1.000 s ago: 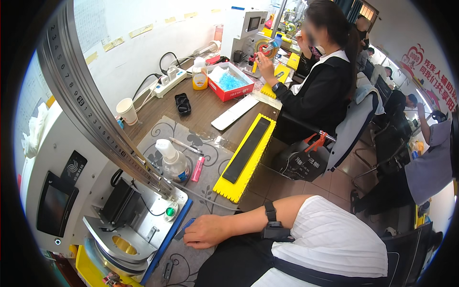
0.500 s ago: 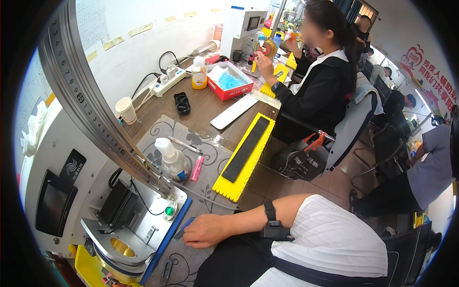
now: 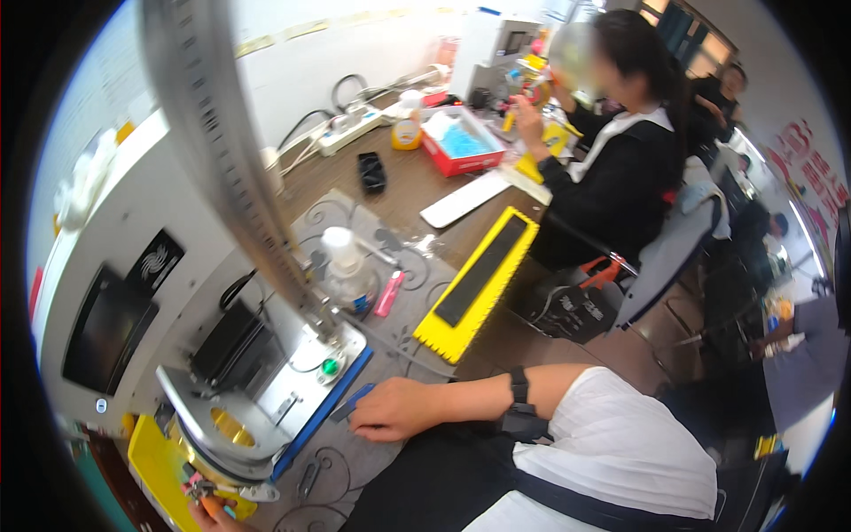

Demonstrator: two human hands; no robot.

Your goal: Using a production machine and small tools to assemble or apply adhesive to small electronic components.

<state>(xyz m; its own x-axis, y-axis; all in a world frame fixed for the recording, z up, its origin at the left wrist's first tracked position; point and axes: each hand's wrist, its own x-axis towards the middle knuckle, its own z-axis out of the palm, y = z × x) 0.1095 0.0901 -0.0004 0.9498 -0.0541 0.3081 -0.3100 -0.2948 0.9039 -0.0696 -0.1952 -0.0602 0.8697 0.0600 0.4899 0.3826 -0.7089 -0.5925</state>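
My right hand (image 3: 401, 410) rests low over the patterned table mat, its fingers curled. From under them sticks out a small flat blue and dark-grey object (image 3: 353, 403), which the hand grips. At the lower left edge, my left hand (image 3: 213, 516) shows only in part, its fingers pinched together at a small shiny metal piece (image 3: 202, 488), too blurred to name. This hand is beside a yellow tray (image 3: 151, 452) and below the machine's round metal holder with a brass-coloured ring (image 3: 232, 427).
A tall metal ruler column (image 3: 239, 168) rises from the machine's blue-edged base. Beyond my right hand stand a clear bottle (image 3: 347, 275), a pink lighter-like stick (image 3: 388, 294) and a yellow board (image 3: 434, 332) with a black strip. A co-worker (image 3: 612, 160) sits farther along the table.
The view has swung, so the table things sit farther right in it. More of my left hand has come in at the lower left. My right hand keeps its place on the mat.
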